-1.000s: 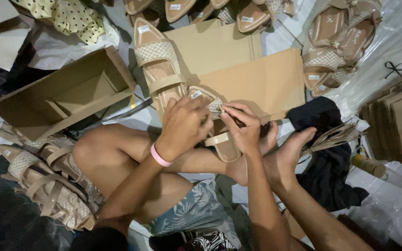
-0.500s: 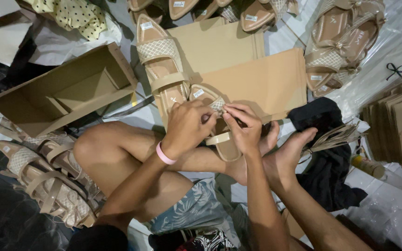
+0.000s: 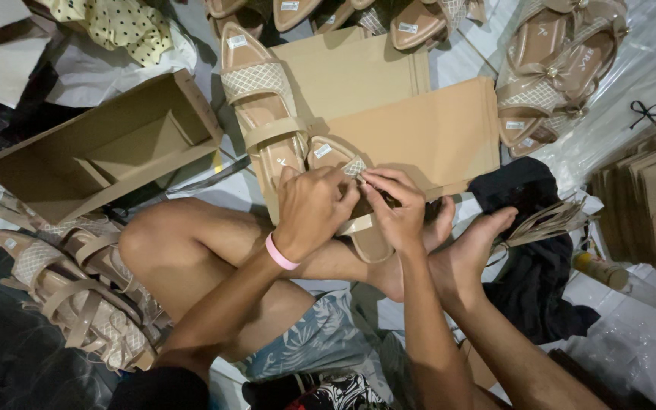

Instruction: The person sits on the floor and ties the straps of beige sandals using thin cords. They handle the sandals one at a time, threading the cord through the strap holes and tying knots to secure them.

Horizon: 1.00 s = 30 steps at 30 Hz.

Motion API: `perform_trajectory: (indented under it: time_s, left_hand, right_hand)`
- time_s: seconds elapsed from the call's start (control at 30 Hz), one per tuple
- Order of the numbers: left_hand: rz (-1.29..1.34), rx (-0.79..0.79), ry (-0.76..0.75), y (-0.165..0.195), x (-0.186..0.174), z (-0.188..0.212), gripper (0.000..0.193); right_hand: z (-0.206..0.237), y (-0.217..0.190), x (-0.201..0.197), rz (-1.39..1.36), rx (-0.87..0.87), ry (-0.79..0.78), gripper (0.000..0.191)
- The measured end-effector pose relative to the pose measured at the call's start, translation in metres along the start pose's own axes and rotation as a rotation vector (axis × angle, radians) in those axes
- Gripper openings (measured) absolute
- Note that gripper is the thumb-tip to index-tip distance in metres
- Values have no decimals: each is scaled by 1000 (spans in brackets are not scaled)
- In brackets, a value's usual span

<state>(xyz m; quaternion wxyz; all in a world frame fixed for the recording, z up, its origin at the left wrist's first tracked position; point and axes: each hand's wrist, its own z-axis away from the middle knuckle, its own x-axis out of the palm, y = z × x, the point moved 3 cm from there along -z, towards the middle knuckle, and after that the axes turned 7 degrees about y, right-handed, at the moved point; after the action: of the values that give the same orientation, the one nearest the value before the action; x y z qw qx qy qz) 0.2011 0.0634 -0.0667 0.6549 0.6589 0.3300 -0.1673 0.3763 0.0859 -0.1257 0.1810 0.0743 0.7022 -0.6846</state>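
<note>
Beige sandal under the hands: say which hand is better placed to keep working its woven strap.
Probably the right hand: its fingertips pinch at the woven strap of the beige sandal. The left hand, with a pink wristband, lies across the sandal and seems to steady it.

sandal (image 3: pixel 343 163): beige, cream lattice-weave strap, white sticker at the heel
wristband (image 3: pixel 279 253): pink
box (image 3: pixel 108 148): plain brown cardboard, left of the sandal
shorts (image 3: pixel 305 342): grey-blue, pale leaf print
cloth (image 3: pixel 119 21): yellow with dark dots, beyond the box
sheets (image 3: pixel 427 129): tan, under the sandal
</note>
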Motion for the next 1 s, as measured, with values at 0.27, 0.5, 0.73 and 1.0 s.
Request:
perform_trajectory:
  time_s: [0.27, 0.5, 0.73, 1.0]
  left_hand:
    - [77, -112, -84, -5, 7, 0, 19]
    - [-118, 29, 49, 2, 6, 3, 13]
    - [-151, 156, 72, 5, 2, 5, 7]
    - [-367, 428, 72, 2, 8, 9, 25]
  right_hand:
    - [1, 4, -1, 3, -27, 3, 23]
    - [1, 9, -3, -12, 47, -35, 21]
    - [-1, 14, -7, -79, 115, -45, 26]
    - [0, 16, -7, -130, 151, -42, 25]
